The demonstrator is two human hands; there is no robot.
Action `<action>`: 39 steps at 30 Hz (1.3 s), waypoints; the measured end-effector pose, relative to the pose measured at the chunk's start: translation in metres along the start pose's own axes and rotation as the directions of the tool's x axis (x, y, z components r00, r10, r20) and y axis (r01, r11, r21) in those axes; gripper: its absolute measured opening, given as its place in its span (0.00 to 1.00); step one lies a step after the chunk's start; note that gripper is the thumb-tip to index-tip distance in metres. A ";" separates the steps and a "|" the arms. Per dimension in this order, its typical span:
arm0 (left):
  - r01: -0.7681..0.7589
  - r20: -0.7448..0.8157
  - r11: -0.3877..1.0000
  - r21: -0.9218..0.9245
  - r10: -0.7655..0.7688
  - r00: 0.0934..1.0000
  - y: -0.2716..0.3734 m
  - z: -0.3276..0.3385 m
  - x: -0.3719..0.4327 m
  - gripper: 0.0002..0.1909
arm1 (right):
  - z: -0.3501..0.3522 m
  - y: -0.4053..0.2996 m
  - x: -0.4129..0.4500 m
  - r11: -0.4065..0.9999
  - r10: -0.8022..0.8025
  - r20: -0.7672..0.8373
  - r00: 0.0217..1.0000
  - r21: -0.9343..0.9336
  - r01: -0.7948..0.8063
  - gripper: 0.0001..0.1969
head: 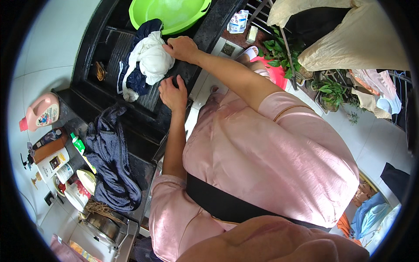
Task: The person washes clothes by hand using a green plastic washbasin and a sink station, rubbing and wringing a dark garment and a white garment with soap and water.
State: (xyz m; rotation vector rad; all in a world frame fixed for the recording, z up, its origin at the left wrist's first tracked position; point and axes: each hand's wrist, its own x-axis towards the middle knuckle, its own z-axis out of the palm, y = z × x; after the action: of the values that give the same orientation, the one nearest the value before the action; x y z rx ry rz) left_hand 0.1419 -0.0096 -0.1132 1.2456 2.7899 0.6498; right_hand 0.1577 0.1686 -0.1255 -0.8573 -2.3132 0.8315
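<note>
A bunched white cloth (153,60) lies with dark navy fabric (132,76) on the ridged washboard of a black laundry sink (108,37). My right hand (182,49) is curled against the white cloth's edge; its fingertips are partly hidden, so a grip cannot be made out. Just below the bundle, my left hand (173,93) rests near the sink's front edge with thumb and fingers apart. A small dark patch shows between them, too unclear to name. Beyond both hands stands a green plastic basin (170,13) with whitish suds or cloudy water inside.
A dark blue towel (111,163) lies on the counter left of me, beside a pink detergent jug (44,111), pump bottles (54,163) and a metal pot (101,227). To my right are potted plants (329,93) and hanging beige fabric (356,36). A pink basin (276,77) sits on the floor.
</note>
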 end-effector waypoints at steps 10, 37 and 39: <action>-0.049 -0.081 0.998 -0.043 0.045 0.996 -0.002 0.004 0.004 0.19 | -0.005 0.001 0.006 0.998 -0.011 0.051 0.999 -0.057 0.014 0.20; -0.063 0.025 0.992 -0.112 0.066 0.997 0.005 0.006 0.021 0.24 | -0.015 0.002 -0.001 0.980 -0.026 0.220 0.975 -0.189 0.069 0.23; -0.061 0.016 0.992 -0.112 0.063 0.998 0.006 0.006 0.022 0.24 | -0.013 0.003 -0.003 0.981 -0.058 0.186 0.981 -0.170 0.090 0.23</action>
State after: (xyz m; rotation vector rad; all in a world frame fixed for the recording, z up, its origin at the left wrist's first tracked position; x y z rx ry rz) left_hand 0.1322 0.0114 -0.1130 1.3141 2.6675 0.7805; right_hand 0.1690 0.1728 -0.1194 -0.7914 -2.5932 0.7040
